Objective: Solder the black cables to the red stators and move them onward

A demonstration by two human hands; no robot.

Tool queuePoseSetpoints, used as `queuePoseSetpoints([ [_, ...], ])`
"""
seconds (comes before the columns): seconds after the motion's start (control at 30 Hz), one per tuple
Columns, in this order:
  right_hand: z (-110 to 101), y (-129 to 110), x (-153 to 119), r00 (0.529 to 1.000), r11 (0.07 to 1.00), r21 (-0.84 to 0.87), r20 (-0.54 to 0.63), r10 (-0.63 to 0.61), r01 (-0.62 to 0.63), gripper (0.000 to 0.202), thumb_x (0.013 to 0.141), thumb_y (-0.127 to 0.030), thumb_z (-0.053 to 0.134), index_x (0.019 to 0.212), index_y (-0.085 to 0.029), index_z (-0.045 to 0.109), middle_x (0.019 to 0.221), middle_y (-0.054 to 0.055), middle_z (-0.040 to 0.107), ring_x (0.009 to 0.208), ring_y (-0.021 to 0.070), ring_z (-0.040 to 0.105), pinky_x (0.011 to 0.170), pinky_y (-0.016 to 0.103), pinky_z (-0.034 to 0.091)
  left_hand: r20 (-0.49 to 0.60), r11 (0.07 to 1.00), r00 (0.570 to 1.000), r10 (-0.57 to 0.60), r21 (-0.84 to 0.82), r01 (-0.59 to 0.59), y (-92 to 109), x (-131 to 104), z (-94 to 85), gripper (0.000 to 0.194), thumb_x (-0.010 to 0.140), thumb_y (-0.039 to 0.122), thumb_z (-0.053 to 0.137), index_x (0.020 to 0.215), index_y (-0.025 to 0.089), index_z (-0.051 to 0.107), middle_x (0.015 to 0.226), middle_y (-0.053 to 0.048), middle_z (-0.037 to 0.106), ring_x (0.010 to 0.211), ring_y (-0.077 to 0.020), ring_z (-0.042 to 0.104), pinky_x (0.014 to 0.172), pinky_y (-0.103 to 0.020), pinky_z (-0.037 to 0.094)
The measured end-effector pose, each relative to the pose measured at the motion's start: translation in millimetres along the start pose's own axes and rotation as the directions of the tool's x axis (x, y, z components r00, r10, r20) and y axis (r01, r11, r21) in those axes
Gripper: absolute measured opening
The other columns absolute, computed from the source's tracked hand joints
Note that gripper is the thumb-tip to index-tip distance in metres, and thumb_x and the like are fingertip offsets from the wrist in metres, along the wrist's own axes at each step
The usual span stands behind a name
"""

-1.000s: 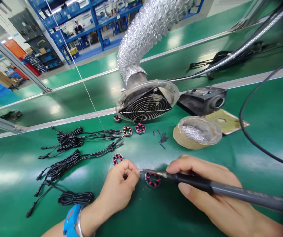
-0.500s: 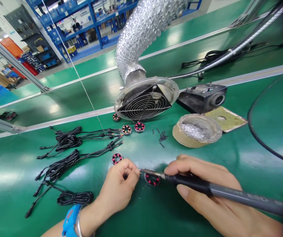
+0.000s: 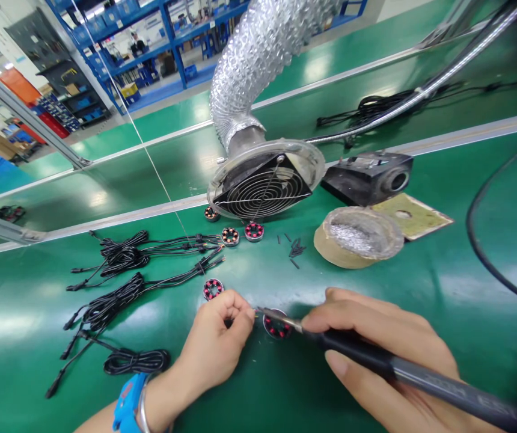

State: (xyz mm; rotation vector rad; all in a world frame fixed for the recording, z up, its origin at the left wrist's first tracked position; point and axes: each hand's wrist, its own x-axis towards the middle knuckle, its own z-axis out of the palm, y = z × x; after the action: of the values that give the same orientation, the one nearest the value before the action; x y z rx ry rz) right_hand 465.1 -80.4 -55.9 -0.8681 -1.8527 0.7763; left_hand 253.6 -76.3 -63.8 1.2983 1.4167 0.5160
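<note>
My right hand point(image 3: 385, 349) grips a soldering iron point(image 3: 357, 355) like a pen, its metal tip pointing left. The tip lies close to the fingertips of my left hand point(image 3: 222, 337); whether it touches anything there I cannot tell. Thumb and forefinger of the left hand are pinched on thin wire ends point(image 3: 255, 313), the rest of which the hand hides. Under the iron's tip sits a ring-shaped motor stator point(image 3: 277, 328) with red windings. Another red-wound stator point(image 3: 213, 289) lies just behind my left hand.
Bundled black cables point(image 3: 125, 300) lie at the left. More stators point(image 3: 230, 236) and short black tube pieces point(image 3: 297, 248) are farther back. A fume extractor hood point(image 3: 265, 180) hangs over the bench; a round foil-lined container point(image 3: 357, 237) and a black iron stand point(image 3: 369, 177) stand right.
My right hand has shifted slightly, and the soldering iron now slopes more steeply, its handle end lower at the right. My left hand stays in place.
</note>
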Motion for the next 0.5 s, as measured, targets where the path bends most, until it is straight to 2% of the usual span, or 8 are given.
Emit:
queuePoseSetpoints([
  [0.27, -2, 0, -1, 1.000, 1.000, 0.004, -0.019, -0.013, 0.013, 0.019, 0.083, -0.013, 0.048, 0.096, -0.023, 0.058, 0.065, 0.000, 0.055, 0.051, 0.0140, 0.052, 0.050, 0.030, 0.045, -0.001, 1.000, 1.000, -0.009, 0.003, 0.009, -1, 1, 0.5, 0.025, 0.091, 0.038, 0.050, 0.074, 0.019, 0.049, 0.054, 0.008, 0.041, 0.050, -0.0090, 0.032, 0.049, -0.021, 0.025],
  [0.37, 1, 6, -2, 0.997, 0.999, -0.019, -0.057, -0.048, 0.047, 0.029, 0.084, -0.012, 0.050, 0.109, -0.024, 0.058, 0.070, 0.000, 0.059, 0.054, 0.0146, 0.057, 0.051, 0.029, 0.047, 0.014, 1.000, 1.000, -0.014, -0.007, 0.014, 0, 1, -0.6, 0.027, 0.091, 0.040, 0.050, 0.074, 0.019, 0.048, 0.054, 0.008, 0.040, 0.050, -0.0089, 0.032, 0.049, -0.021, 0.025],
  [0.5, 11, 15, 4, 0.992, 0.993, -0.087, -0.094, -0.084, 0.076, 0.039, 0.090, -0.009, 0.051, 0.125, -0.026, 0.055, 0.068, -0.005, 0.063, 0.051, 0.0093, 0.059, 0.052, 0.020, 0.050, 0.089, 0.999, 0.996, 0.030, -0.015, -0.029, 0, -1, -4.6, 0.028, 0.093, 0.043, 0.048, 0.078, 0.019, 0.049, 0.057, 0.008, 0.039, 0.052, -0.0093, 0.032, 0.051, -0.022, 0.026],
])
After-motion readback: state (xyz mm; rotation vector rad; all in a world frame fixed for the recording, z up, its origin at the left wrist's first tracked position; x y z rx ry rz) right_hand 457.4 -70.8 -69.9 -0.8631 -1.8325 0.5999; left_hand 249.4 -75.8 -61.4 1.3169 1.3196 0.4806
